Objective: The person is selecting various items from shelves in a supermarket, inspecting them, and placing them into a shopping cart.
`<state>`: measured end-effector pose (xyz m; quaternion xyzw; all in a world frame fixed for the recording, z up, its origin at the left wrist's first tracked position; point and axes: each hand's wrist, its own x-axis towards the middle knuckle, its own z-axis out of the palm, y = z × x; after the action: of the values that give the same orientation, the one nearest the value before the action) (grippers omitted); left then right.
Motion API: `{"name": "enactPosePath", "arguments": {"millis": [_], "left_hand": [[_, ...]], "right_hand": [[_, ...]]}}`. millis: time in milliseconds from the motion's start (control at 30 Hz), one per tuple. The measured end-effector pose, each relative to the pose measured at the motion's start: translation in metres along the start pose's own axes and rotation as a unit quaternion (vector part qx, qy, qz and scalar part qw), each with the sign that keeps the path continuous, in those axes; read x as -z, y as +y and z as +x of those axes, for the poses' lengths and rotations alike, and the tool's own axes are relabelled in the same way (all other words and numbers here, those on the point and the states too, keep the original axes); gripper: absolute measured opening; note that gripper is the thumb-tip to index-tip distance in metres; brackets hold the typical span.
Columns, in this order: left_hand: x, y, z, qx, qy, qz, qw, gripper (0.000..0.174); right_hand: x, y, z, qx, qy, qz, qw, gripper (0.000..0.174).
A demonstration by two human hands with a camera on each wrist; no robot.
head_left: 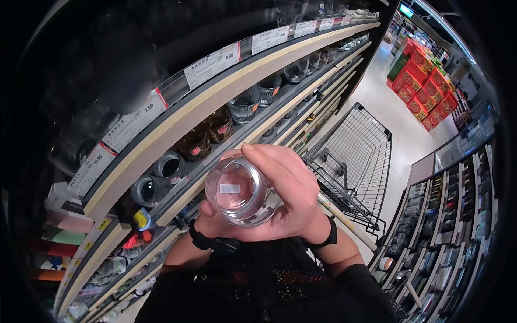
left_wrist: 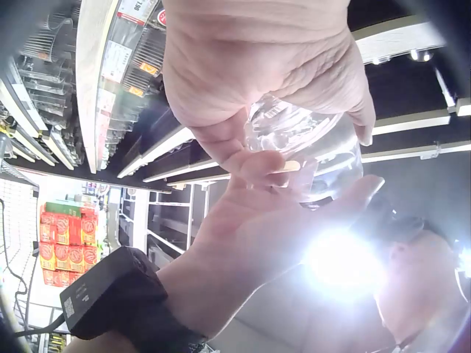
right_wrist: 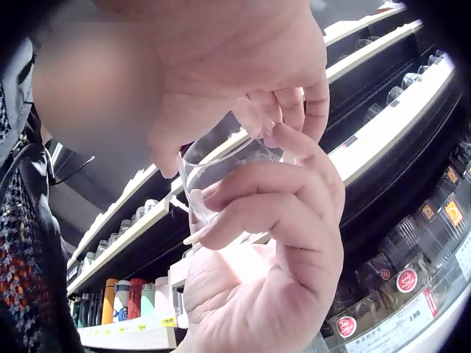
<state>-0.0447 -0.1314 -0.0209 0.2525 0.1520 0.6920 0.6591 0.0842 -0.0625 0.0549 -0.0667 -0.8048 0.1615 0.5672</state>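
Both hands hold a clear glass cup in front of the chest, with a small white label showing through it. The right hand wraps its far and right side, fingers over the upper edge. From below and the left, the left hand grips it, mostly hidden behind the glass in the head view. In the right wrist view, the left hand's curled fingers lie along the cup's side, below its round rim. The left wrist view has the right hand beneath the cup, its wrist wearing a black camera.
Shelves with price tags run along the left, carrying ribbed clear glasses, brown glasses and grey jars. A wire shopping cart stands to the right. Farther off, red boxes are stacked on the floor.
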Motion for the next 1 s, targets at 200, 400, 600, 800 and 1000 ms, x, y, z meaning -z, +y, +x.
{"name": "enactPosePath", "arguments": {"millis": [200,400,600,800,1000], "left_hand": [[0.008,-0.004,0.006,-0.001,-0.042,0.007,0.999,0.111],[0.022,-0.008,0.009,0.022,-0.099,0.008,0.995,0.105],[0.029,-0.014,0.018,0.038,-0.165,0.010,0.986,0.101],[0.038,-0.017,0.018,0.043,-0.220,0.018,0.974,0.099],[0.036,-0.027,0.019,0.057,-0.200,-0.024,0.978,0.098]], "right_hand": [[-0.003,0.002,0.000,0.015,0.005,0.008,1.000,0.085],[0.006,-0.005,-0.004,-0.025,0.010,0.018,0.999,0.085],[0.022,0.003,-0.009,-0.029,-0.026,-0.015,0.999,0.086],[0.036,0.009,-0.015,-0.059,-0.061,0.042,0.996,0.093],[0.038,0.008,-0.017,-0.114,-0.070,0.062,0.989,0.098]]}}
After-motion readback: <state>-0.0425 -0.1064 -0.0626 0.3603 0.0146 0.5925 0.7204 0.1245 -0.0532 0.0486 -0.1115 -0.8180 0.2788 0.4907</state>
